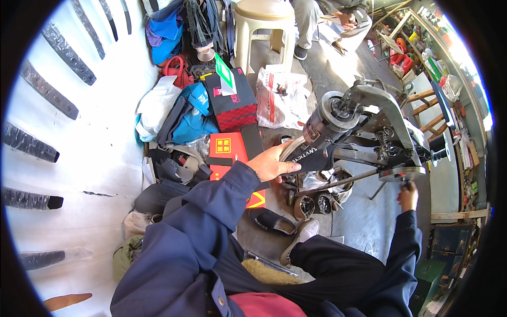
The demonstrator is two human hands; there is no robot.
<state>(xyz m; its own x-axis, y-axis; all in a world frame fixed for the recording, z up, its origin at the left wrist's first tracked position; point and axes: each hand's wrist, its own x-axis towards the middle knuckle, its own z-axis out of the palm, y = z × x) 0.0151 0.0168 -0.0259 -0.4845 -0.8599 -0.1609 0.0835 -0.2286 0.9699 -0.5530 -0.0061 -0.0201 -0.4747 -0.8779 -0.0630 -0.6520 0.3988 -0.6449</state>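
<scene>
My left hand grips a black slipper with pale lettering and a light sole edge, its thumb on top. The slipper sits against the head of a metal hand-cranked shoe-stitching machine; where the needle meets it is hidden. On the right, my right hand is closed round the crank handle below the machine's handwheel. A similar black slipper lies on the floor near my foot.
Red boxes, a black-and-red box and bags crowd the left. Shoes lie under the machine. Beyond stand a beige plastic stool and a seated person. Cluttered shelves line the right.
</scene>
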